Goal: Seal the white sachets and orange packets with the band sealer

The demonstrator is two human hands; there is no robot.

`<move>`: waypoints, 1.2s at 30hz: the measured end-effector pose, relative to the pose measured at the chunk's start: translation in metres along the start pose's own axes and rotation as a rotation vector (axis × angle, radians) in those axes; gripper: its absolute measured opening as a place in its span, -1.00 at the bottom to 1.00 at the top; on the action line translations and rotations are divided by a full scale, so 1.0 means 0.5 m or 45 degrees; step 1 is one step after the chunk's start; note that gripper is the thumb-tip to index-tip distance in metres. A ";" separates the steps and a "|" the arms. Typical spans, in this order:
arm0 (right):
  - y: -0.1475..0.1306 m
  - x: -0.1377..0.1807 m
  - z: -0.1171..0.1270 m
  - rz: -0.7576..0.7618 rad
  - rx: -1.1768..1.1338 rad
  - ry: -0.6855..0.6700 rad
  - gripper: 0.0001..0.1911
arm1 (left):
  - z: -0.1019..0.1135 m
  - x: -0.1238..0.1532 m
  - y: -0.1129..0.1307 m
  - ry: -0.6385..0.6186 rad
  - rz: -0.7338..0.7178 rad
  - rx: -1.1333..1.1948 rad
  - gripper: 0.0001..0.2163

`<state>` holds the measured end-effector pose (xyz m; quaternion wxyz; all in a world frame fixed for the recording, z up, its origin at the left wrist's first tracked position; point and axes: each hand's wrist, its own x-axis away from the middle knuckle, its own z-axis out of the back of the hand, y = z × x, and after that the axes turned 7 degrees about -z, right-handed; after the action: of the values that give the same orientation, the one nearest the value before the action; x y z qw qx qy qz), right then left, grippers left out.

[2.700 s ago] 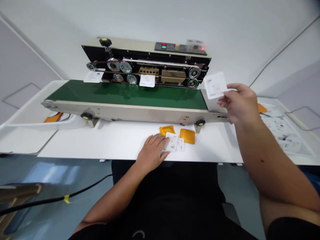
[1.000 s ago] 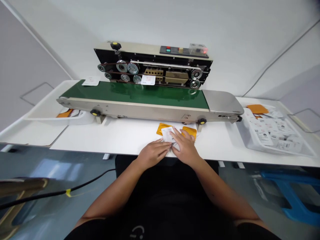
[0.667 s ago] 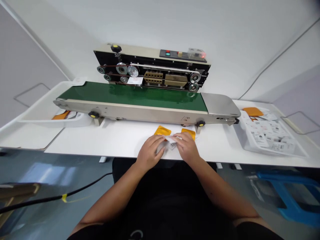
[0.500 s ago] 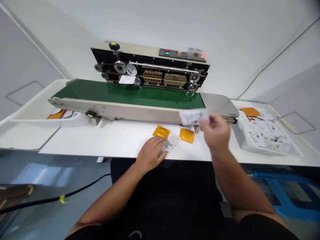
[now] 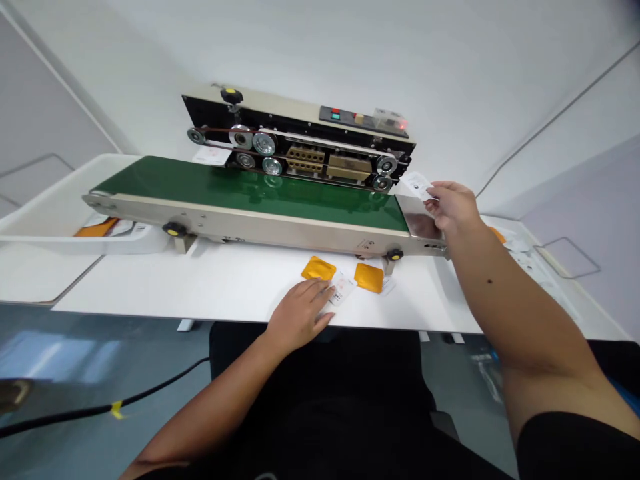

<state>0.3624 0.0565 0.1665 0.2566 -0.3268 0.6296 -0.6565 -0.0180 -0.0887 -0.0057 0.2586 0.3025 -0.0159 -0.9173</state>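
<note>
Head view: we pinch a white card (image 5: 416, 185) in our right grip (image 5: 451, 207), our left grip (image 5: 299, 315) lying open on a packet (image 5: 343, 289) beside orange sachets (image 5: 319, 268).

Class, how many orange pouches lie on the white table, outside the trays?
2: one orange pouch left of the white card at the left hand, another right of that card.

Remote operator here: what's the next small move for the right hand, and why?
Probably lower the white pouch in the right hand onto the steel plate at the end of the green conveyor belt, edge toward the sealer rollers. It is already just above that plate, and another pouch lies along the rollers.
</note>
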 end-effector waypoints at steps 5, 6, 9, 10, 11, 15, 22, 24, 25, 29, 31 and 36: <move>0.007 0.001 0.005 0.159 -0.005 -0.108 -0.72 | 0.001 -0.001 0.000 -0.007 -0.007 0.001 -0.56; 0.010 0.003 0.006 0.208 -0.006 -0.143 -0.71 | 0.001 -0.002 0.000 -0.011 -0.007 0.004 -0.56; 0.019 0.006 0.010 0.383 0.064 -0.238 -0.70 | 0.003 -0.003 0.001 -0.021 -0.005 0.006 -0.57; 0.022 0.007 0.011 0.439 0.116 -0.254 -0.70 | 0.003 -0.004 0.001 -0.023 -0.005 0.005 -0.57; 0.024 0.007 0.011 0.485 0.174 -0.266 -0.71 | 0.004 -0.004 0.001 -0.025 -0.003 0.003 -0.57; 0.024 0.009 0.009 0.615 0.369 -0.286 -0.87 | 0.003 -0.003 0.001 -0.021 -0.003 -0.013 -0.57; 0.000 0.012 0.018 0.964 0.805 -0.198 -0.93 | 0.000 -0.001 0.002 -0.034 0.004 -0.013 -0.59; 0.001 0.011 0.020 0.874 0.700 -0.257 -0.90 | -0.001 0.000 0.001 -0.037 0.017 0.008 -0.59; 0.003 0.011 0.021 0.819 0.606 -0.292 -0.90 | -0.002 0.001 0.001 -0.035 0.023 0.017 -0.58; 0.009 0.015 0.018 0.541 0.217 -0.429 -0.91 | -0.003 0.002 0.001 -0.036 0.022 0.010 -0.59; 0.010 0.017 0.013 0.389 0.126 -0.464 -0.96 | -0.002 0.002 0.001 -0.033 0.017 -0.002 -0.59; 0.009 -0.003 -0.010 0.282 0.120 -0.386 -0.84 | -0.001 -0.001 0.002 -0.034 0.017 0.000 -0.59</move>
<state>0.3593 0.0605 0.1622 0.4343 -0.3382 0.5843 -0.5964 -0.0168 -0.0893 -0.0058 0.2645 0.2902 -0.0213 -0.9195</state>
